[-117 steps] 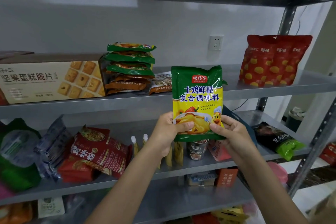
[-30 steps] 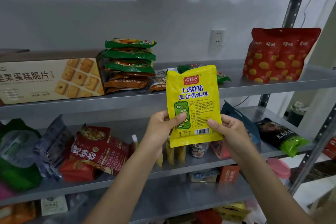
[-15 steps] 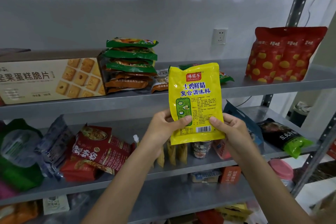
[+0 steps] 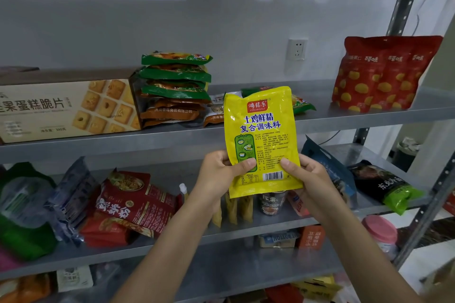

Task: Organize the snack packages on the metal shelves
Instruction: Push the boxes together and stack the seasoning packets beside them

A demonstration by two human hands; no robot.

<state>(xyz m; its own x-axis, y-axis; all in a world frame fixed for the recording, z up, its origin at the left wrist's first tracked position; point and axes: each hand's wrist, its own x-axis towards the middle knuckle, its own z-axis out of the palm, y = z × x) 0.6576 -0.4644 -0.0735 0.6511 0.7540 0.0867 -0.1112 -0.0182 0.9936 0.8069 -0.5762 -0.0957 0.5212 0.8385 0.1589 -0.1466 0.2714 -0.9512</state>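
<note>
While both hands, left hand point(image 4: 222, 172) and right hand point(image 4: 307, 177), pinch the yellow packet point(image 4: 262, 140) upright just before the upper shelf point(image 4: 369, 115), it seems ready to be laid beside the green stack point(image 4: 176, 74).

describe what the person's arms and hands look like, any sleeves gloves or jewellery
Both forearms are bare up to the bottom edge of the picture, with no sleeves in view. The left hand and the right hand wear no gloves, and no rings, watch or bracelets show. The thumbnails look short and unpainted.
</note>
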